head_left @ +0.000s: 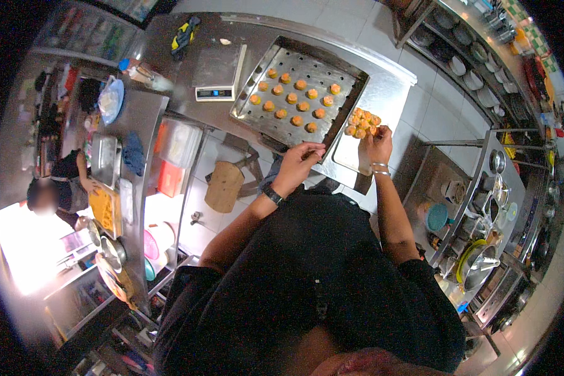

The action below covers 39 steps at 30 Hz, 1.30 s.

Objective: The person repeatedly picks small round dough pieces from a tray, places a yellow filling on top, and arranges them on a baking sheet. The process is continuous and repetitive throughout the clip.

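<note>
A square metal baking tray (292, 115) with round perforations lies on the steel counter in front of me. Several small round pieces of food with orange tops (292, 98) stand apart in loose rows on it. My left hand (299, 164) is over the tray's near right corner, thumb and fingers pinched together. What lies between them I cannot make out. To the right, a white shallow tray (351, 155) bears a tight cluster of the same orange-topped pieces (361, 122). At that cluster's right edge, my right hand (379, 146) has its fingertips closed on an orange-topped piece.
A kitchen scale (216, 78) stands left of the baking tray, with yellow-and-black gloves (185, 37) beyond it. A wooden stool (224, 187) is below the counter. Another person (66, 188) works at the left-hand table. Racks of pans (464, 69) line the right side.
</note>
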Tool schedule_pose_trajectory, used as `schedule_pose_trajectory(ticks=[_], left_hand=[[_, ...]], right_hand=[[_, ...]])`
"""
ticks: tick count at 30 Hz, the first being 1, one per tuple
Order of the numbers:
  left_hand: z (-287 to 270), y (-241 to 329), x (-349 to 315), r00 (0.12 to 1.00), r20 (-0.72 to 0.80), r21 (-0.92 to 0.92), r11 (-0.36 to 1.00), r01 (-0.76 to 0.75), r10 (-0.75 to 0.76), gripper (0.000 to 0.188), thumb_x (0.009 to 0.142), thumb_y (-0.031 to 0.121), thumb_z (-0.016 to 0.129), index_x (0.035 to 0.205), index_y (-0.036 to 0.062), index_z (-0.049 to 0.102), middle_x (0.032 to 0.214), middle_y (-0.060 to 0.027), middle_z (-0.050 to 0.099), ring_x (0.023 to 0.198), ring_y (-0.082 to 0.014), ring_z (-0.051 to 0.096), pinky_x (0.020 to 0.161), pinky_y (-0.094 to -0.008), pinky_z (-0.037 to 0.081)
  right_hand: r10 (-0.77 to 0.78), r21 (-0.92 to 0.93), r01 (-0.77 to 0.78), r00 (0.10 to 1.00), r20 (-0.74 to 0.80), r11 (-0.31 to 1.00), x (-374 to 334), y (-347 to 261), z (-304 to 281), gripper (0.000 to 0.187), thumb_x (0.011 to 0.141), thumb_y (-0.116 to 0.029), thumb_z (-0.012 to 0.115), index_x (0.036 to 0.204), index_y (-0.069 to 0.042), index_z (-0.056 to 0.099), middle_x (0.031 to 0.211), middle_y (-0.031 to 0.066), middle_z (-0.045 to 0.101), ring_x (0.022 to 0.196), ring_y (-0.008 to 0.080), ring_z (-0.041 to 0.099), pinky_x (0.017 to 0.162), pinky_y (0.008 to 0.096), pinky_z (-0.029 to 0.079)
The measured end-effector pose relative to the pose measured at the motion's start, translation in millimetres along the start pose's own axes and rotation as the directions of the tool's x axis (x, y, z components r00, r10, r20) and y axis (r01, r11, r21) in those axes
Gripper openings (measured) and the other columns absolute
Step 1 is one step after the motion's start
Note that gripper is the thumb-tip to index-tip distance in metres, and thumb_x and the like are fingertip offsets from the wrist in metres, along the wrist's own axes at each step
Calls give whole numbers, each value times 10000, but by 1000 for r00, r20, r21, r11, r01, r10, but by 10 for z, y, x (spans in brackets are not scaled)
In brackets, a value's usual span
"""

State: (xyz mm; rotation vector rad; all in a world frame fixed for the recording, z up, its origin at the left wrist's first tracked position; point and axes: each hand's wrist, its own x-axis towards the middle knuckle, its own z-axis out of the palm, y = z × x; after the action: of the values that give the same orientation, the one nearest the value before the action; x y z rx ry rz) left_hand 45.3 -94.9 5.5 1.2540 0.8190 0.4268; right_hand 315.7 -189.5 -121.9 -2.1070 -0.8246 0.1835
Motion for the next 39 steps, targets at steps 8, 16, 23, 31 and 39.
schedule_pose_trajectory(ticks=[8, 16, 23, 31, 39], left_hand=[[269, -166, 212, 953, 300, 153, 988, -10, -37, 731, 875, 67, 712, 1506, 81, 343, 1187, -104, 654, 970, -150, 649, 821, -300, 534], [785, 568, 158, 665, 714, -227, 971, -76, 219, 960, 767, 77, 840, 1549, 59, 284, 1083, -14, 609, 928, -105, 560, 857, -291, 494], [858, 582, 105, 688, 691, -44, 963, -267, 222, 449, 758, 78, 834, 1125, 19, 581, 892, 8, 603, 833, -76, 563, 742, -248, 479], [995, 770, -18, 805, 560, -161, 979, -124, 194, 238, 816, 44, 756, 1001, 11, 610, 890, -14, 652, 788, -74, 582, 743, -264, 516], [936, 792, -94, 832, 493, -21, 960, -279, 253, 235, 802, 47, 787, 926, 21, 589, 831, 13, 603, 799, -55, 540, 704, -255, 475]], right_hand=[[-78, 198, 49, 987, 139, 979, -266, -804, -723, 492, 782, -108, 801, 1182, -46, 522, 1034, 116, 687, 895, 236, 697, 773, 363, 568], [-308, 260, 198, 803, 510, 945, -533, -2104, -1958, 612, 762, -92, 791, 1307, -68, 512, 1133, 99, 665, 999, 256, 647, 863, 360, 509], [-566, 159, 549, 741, 361, 821, -527, -2289, -2235, 564, 780, -188, 802, 1296, -115, 585, 1277, 119, 600, 1112, 326, 568, 948, 439, 475], [-760, -99, 810, 579, 295, 579, -680, -2126, -2178, 499, 811, -460, 714, 1257, -237, 688, 1300, 65, 589, 1070, 296, 564, 907, 416, 462], [-760, 35, 792, 571, 311, 610, -642, -2022, -2133, 589, 829, -476, 702, 1310, -142, 634, 1241, 90, 610, 1038, 324, 578, 914, 442, 475]])
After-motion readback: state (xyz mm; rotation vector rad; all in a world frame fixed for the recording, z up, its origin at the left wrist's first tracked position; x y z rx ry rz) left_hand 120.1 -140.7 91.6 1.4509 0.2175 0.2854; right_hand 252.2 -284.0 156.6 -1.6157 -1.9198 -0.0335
